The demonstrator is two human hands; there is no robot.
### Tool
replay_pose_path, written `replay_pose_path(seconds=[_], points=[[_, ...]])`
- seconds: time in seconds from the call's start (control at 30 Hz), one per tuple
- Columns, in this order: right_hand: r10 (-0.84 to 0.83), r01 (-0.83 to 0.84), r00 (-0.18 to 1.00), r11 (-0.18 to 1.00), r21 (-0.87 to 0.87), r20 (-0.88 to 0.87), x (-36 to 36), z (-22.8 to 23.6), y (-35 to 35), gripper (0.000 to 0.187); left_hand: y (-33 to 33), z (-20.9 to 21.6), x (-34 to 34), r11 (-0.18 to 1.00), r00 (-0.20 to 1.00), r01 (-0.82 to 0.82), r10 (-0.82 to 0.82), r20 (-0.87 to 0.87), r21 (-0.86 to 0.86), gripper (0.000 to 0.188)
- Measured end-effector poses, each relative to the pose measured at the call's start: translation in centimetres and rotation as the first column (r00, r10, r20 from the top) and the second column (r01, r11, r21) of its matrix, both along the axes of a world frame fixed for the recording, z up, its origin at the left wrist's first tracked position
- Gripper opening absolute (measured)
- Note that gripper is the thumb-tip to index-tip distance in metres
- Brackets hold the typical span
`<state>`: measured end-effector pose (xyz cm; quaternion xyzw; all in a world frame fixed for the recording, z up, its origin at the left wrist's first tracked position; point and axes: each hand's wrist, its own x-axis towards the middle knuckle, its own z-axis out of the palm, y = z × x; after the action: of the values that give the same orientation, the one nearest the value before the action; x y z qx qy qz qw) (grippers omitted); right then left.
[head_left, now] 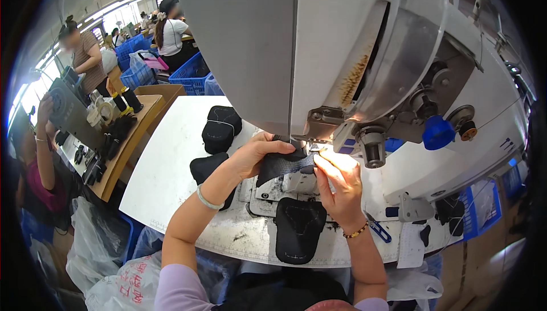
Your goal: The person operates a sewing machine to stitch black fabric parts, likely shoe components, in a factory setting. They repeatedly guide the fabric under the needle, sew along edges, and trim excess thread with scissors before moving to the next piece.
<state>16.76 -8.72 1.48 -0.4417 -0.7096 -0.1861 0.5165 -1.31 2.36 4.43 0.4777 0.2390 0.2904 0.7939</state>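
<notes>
Under the head of a large white sewing machine, both my hands hold a dark fabric piece with a mesh-like surface. My left hand grips its upper left part, thumb on top. At its right end, close to the needle area, my right hand pinches the edge between thumb and fingers. The needle itself is hard to make out. A padded black piece with pale stitch marks lies on the white table in front of my hands. My left forearm partly covers another black piece.
A tied black bundle lies at the table's far left. Blue-handled snips and a white paper slip lie to the right. Plastic bags hang below the table's left edge. Co-workers work nearby at the left.
</notes>
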Motion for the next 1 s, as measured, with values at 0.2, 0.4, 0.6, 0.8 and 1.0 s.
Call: replay_pose_path(seconds=[0.2,0.4,0.6,0.8,1.0], points=[[-0.054,0.050,0.996,0.997,0.057,0.069,0.0,-0.9,-0.5,0.031,-0.9,-1.0,0.0,0.999,0.996,-0.023,0.026,0.080,-0.034,0.024],[-0.116,0.079,0.971,0.981,0.176,0.208,-1.6,-1.4,-0.5,0.035,-2.0,-1.3,-0.2,0.998,0.989,-0.026,0.033,0.141,-0.056,0.026],[-0.135,0.106,0.957,0.987,0.125,0.258,-1.1,-1.3,-1.2,0.032,-3.7,-1.7,-0.1,0.979,0.991,-0.105,0.089,0.098,0.176,0.028],[-0.123,0.094,0.965,0.987,0.132,0.230,-0.8,-1.4,-1.2,0.029,-3.8,-1.6,0.5,0.966,0.978,-0.197,0.182,0.102,0.166,0.025],[-0.098,0.074,0.971,0.990,0.118,0.217,-0.4,-1.3,-1.1,0.031,-4.0,-2.0,0.8,0.968,0.963,-0.224,0.203,0.178,0.111,0.023]])
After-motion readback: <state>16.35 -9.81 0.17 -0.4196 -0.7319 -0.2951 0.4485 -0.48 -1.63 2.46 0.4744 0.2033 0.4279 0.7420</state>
